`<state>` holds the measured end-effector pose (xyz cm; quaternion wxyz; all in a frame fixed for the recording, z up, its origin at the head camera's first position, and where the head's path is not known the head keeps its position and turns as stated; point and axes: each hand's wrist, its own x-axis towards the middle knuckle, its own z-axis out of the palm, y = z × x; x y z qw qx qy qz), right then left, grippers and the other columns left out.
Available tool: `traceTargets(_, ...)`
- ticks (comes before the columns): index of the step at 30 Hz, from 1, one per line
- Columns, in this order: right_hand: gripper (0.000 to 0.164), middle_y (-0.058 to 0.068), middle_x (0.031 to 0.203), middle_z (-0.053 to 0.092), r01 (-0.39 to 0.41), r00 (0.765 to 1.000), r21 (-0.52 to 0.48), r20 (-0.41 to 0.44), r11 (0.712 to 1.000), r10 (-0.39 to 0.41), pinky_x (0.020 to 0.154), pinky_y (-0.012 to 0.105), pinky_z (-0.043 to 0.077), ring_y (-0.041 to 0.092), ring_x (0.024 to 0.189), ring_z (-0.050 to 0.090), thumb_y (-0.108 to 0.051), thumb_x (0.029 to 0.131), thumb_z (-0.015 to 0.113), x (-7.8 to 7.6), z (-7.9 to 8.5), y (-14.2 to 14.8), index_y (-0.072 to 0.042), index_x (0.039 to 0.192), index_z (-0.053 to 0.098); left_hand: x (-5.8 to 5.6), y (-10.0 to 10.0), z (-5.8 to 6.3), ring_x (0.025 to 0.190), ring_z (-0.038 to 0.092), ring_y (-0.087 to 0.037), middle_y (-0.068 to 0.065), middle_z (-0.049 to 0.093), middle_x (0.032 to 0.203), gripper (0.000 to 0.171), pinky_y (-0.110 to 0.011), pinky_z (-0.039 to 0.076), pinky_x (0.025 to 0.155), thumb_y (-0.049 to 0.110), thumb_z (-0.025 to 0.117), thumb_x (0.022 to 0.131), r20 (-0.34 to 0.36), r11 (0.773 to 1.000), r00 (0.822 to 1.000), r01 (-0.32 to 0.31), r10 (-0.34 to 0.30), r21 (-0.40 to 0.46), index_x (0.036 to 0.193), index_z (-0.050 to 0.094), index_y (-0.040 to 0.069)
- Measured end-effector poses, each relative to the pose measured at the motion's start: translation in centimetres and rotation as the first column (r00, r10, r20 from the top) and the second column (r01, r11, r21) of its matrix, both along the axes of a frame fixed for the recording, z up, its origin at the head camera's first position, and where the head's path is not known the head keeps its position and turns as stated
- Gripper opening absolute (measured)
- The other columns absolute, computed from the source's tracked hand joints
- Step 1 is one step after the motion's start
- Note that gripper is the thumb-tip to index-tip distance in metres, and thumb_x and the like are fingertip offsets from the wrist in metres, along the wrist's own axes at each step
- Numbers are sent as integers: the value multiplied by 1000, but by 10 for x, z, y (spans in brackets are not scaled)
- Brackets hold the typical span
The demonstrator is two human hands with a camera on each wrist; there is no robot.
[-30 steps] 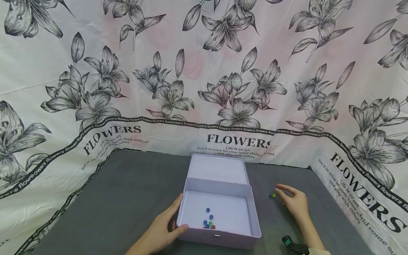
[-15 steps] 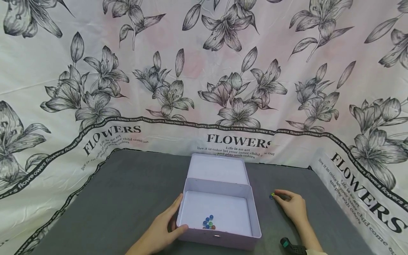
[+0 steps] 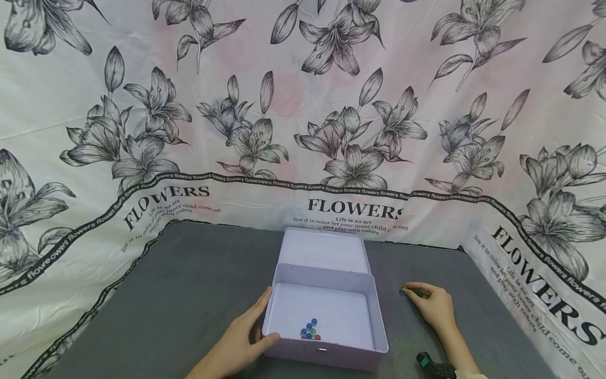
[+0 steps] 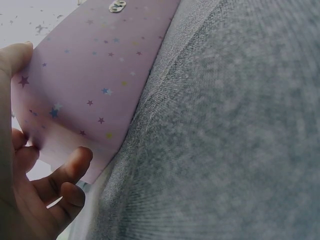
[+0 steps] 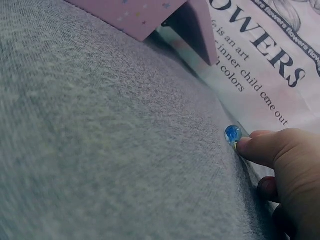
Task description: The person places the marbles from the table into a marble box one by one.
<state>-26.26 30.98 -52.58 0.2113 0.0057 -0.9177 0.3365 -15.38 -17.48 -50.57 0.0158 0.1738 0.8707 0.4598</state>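
Observation:
A lilac tin box with small stars printed on it stands with its lid tipped back. Several marbles, blue, green and reddish, are gathered at the front of its floor. My left hand grips the box's front left corner, thumb at the front and fingers along the side. To the right of the box, my right hand pinches a yellow-green marble, mostly hidden by thumb and forefinger. Against those fingertips sits a blue marble on the grey cloth.
Grey cloth covers the table. A white curtain with printed flowers rises behind the table and along both sides. A dark device with a green patch is strapped at the right wrist.
My right hand has come left and down to the marbles on the cloth, its fingers closing on the yellow-green one. In the box, a blue marble has rolled forward into the cluster.

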Motion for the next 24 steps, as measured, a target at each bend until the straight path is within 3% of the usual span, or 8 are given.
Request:
traceTargets(5, 17, -5, 48, 58, -1, 1000, -15, -4, 1000, 1, 37, 23, 29, 4, 36, 32, -14, 91, 85, 0, 0, 0, -7, 107, 84, -1, 0, -1, 65, 48, -2, -9, 33, 172, 91, -22, 48, 60, 47, 74, 99, -1, 1000, 1000, 3, -3, 1, 171, 24, 24)
traceTargets(10, 18, 0, 59, 71, -7, 1000, -28, -30, 1000, 6, 37, 22, 28, 1, 34, 28, -17, 92, 85, 0, 3, 0, -7, 107, 84, -2, 0, -2, 65, 48, -2, -9, 30, 173, 91, -23, 48, 60, 47, 74, 99, 15, 1000, 1000, 3, -3, 2, 171, 22, 26)
traceTargets(14, 20, 3, 59, 71, -8, 999, -41, -38, 999, 7, 37, 22, 30, 1, 35, 30, -20, 92, 85, 1, 10, -2, -8, 108, 84, -2, 0, -2, 65, 48, -2, -9, 29, 173, 92, -22, 48, 60, 47, 74, 99, 7, 1000, 1000, 7, -7, 1, 171, 23, 24)
traceTargets(24, 21, 16, 97, 81, 14, 999, -135, -33, 991, -19, 38, 25, 31, 3, 39, 32, -25, 95, 83, 1, 43, -19, -10, 110, 84, -1, -2, -2, 64, 48, -3, -11, 29, 173, 91, -23, 48, 59, 44, 75, 99, 2, 1000, 1000, 6, -6, 14, 171, 23, 23)
